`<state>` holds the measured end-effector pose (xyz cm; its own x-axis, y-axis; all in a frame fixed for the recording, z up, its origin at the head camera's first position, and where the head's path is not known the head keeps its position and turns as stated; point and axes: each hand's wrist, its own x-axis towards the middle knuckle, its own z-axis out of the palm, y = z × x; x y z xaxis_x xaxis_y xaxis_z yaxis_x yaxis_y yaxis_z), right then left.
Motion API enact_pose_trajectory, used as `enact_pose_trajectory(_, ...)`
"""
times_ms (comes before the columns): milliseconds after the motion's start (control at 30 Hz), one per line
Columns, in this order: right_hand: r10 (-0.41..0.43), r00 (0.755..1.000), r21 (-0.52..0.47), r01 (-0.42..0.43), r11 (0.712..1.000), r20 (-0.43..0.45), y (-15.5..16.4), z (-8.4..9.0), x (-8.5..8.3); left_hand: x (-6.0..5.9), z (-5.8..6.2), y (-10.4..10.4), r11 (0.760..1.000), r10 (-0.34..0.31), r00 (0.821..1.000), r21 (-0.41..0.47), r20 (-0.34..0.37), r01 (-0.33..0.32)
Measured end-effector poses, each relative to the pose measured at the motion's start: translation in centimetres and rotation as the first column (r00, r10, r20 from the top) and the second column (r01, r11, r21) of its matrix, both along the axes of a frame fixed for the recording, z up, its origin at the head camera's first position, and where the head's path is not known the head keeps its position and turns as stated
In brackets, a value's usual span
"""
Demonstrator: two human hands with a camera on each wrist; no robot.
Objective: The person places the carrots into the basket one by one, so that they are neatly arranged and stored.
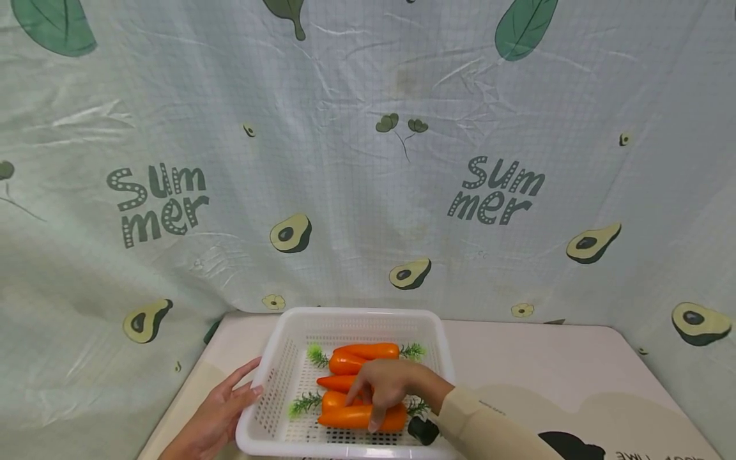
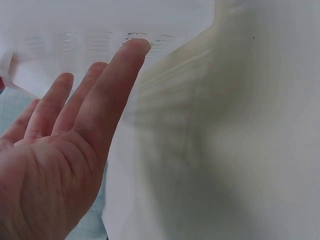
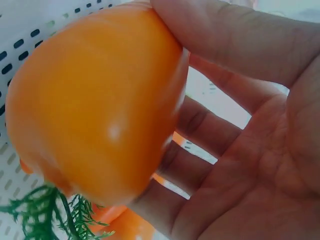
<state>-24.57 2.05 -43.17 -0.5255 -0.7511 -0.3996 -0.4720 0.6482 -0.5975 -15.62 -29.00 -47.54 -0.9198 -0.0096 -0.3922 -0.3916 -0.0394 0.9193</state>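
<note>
A white plastic basket (image 1: 276, 358) with slotted walls holds several orange toy carrots with green frilly tops. My right hand (image 1: 382, 383) reaches into it and grips the front carrot (image 1: 345, 418), thumb on the near side and fingers on the far side. Up close in the right wrist view, the thick end of that carrot (image 3: 95, 110) hides part of the fingers. Behind it lie a middle carrot (image 1: 333, 382) and a back carrot (image 1: 374, 350). My left hand (image 1: 221, 409) touches the basket's left side from outside, its fingers (image 2: 107, 105) extended in the left wrist view.
The basket stands on a pale table (image 1: 535, 364) with a printed cover. A hanging sheet (image 1: 345, 179) with avocado prints and lettering closes off the back and sides. A black wrist device (image 1: 423, 430) sits at my right wrist, over the basket's front right part.
</note>
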Motion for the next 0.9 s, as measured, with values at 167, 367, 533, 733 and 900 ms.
enact_pose_trajectory(167,0.027,1.0,0.003,-0.026,1.0,-0.008,-0.2,-0.4,-0.1,-0.1,-0.1,0.0,1.0,0.014,1.0,-0.005,0.007,-0.014)
enact_pose_trajectory(367,0.062,0.997,0.047,-0.059,0.997,-0.056,-0.4,-0.6,-0.1,-0.1,-0.2,-0.1,1.0,0.001,1.0,0.006,0.003,-0.001)
enact_pose_trajectory(533,0.084,0.995,0.056,-0.081,0.995,-0.061,-0.4,-0.7,-0.2,0.0,-0.2,-0.1,1.0,0.0,1.0,0.01,-0.004,0.0)
enact_pose_trajectory(733,0.104,0.992,0.055,-0.1,0.993,-0.076,-0.4,-1.0,-0.4,0.1,-0.1,0.0,1.0,0.019,1.0,0.021,0.004,-0.019)
enact_pose_trajectory(900,0.103,0.992,0.057,-0.099,0.993,-0.075,-0.5,-1.1,-0.5,0.1,-0.1,-0.1,1.0,0.011,1.0,0.026,-0.003,-0.01)
